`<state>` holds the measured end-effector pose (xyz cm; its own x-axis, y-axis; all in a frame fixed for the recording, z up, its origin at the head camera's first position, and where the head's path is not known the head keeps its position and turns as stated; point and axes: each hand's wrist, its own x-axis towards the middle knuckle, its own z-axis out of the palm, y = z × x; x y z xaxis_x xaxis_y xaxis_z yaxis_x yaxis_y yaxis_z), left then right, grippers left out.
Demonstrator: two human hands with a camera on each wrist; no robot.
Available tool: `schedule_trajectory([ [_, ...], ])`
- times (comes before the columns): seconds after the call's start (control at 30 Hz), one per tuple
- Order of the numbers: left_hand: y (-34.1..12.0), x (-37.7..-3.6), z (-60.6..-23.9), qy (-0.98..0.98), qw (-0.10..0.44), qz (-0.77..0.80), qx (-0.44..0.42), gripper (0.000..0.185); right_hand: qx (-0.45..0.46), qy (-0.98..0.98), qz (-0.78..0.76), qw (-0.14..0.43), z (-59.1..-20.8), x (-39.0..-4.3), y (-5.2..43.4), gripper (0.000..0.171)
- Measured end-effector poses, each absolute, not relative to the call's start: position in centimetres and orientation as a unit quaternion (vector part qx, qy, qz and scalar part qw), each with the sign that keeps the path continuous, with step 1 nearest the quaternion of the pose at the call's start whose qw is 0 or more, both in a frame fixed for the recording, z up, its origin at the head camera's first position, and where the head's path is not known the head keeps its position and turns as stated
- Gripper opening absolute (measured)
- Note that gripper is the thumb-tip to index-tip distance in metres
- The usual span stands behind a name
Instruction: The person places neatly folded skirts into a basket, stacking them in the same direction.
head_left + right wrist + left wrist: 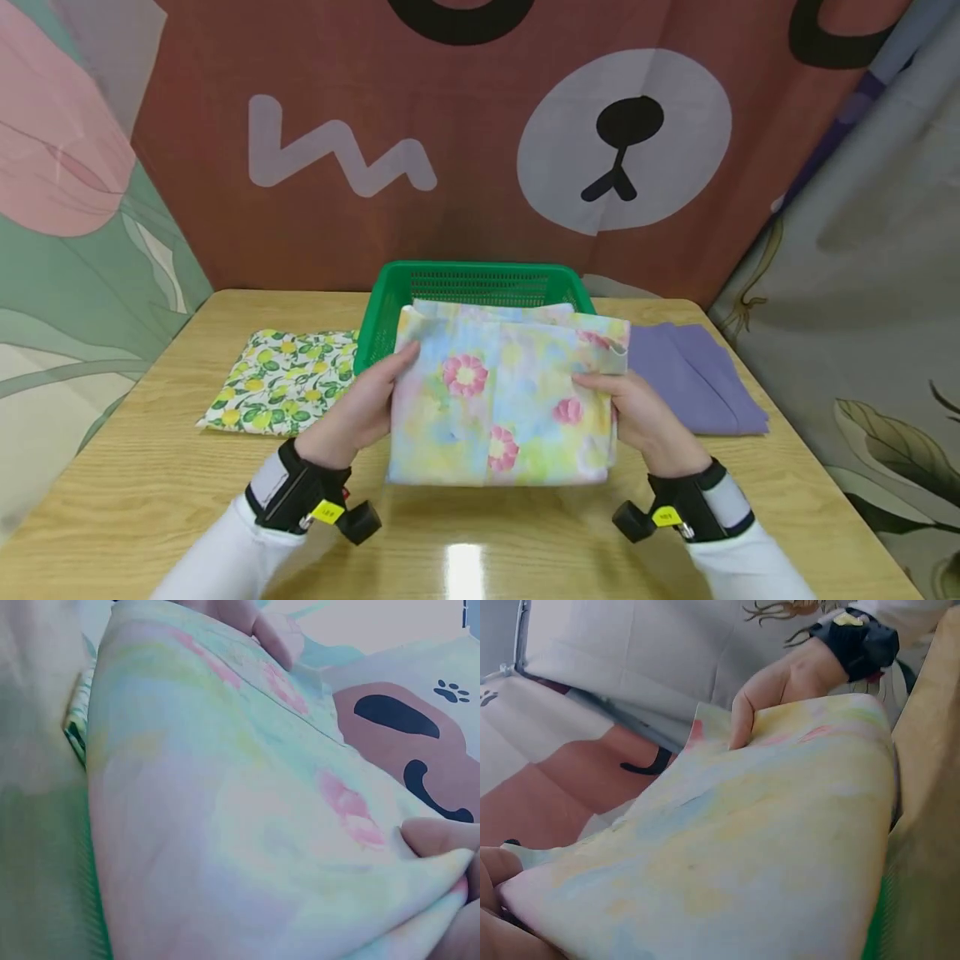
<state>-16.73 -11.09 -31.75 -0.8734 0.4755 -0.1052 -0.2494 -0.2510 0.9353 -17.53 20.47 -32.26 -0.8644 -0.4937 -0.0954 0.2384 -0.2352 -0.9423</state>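
A folded pastel cloth (pixel 457 417) with pink flowers is held up above the table, in front of a green basket (pixel 480 268). My left hand (pixel 365 408) grips its left edge, thumb on the near face. The right hand (pixel 645 412) pinches the right edge the same way. In the left wrist view the cloth (pixel 727 840) stretches between both hands, with the right hand (pixel 780 690) at its far end. The right wrist view shows the cloth's edge (pixel 420 877) bunched between thumb and fingers. The cloth hides much of the basket.
A folded lemon-print cloth (pixel 281 383) lies on the wooden table (pixel 150 483), left of the basket. To the right lies a folded purple cloth (pixel 690 379). A curtain with a bear face (pixel 480 225) hangs behind the table's back edge.
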Motion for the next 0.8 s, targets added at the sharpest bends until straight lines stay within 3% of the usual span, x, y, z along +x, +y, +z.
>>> schedule_trajectory([
  [0.37, -11.4, -20.7, -29.9, 0.68, 0.079, 0.717, 0.129, 0.043, -0.146, 0.573, -0.799, 0.111, -30.3, -21.5, 19.0, 0.024],
  [0.53, -11.3, -21.7, -29.2, 0.674, 0.046, 0.724, 0.141, 0.042, -0.115, 0.568, -0.812, 0.071, -29.3, -22.6, 18.4, 0.029],
  [0.8, -11.5, -24.0, -28.4, 0.68, -0.01, 0.72, 0.139, 0.043, -0.141, 0.539, -0.828, 0.056, -29.2, -24.9, 17.2, 0.027],
])
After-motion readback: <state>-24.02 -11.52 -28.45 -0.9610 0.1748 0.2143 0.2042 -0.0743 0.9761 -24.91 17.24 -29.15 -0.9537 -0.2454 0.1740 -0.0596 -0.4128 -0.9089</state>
